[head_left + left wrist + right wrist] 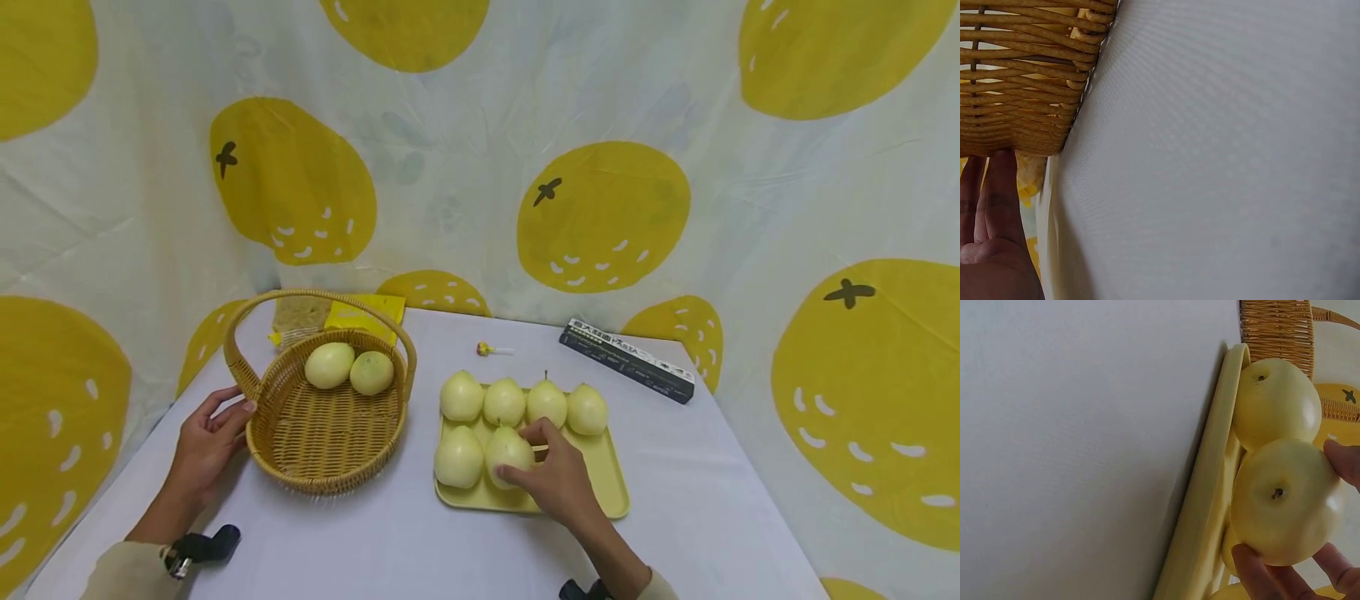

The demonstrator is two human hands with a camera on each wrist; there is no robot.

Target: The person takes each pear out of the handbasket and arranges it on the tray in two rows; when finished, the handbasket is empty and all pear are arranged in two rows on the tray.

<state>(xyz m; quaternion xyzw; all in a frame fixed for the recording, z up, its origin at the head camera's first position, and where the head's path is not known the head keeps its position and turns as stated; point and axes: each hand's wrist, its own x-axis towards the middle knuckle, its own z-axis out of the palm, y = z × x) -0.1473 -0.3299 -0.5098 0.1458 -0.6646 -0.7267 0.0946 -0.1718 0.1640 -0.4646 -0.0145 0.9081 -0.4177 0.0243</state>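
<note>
My right hand [556, 477] pinches a pale yellow-green pear [507, 457] between thumb and fingers at the near row of a yellow tray [611, 479]. In the right wrist view that pear [1288, 503] touches another pear [1277, 403] beside it, and its dark blossom end faces the camera. Several more pears stand on the tray. My left hand [212, 442] touches the left side of a wicker basket [322, 446] near the foot of its handle. Fairly straight fingers meet the basket's woven wall [1016, 106] in the left wrist view. Two pears [330, 365] lie inside at the back.
Behind the basket lie a yellow packet [365, 310] and a brownish package [302, 314]. A lollipop [483, 349] lies beyond the tray, and a long black box [627, 360] lies at the back right. A fruit-print curtain [457, 200] hangs behind the white-covered table [375, 542].
</note>
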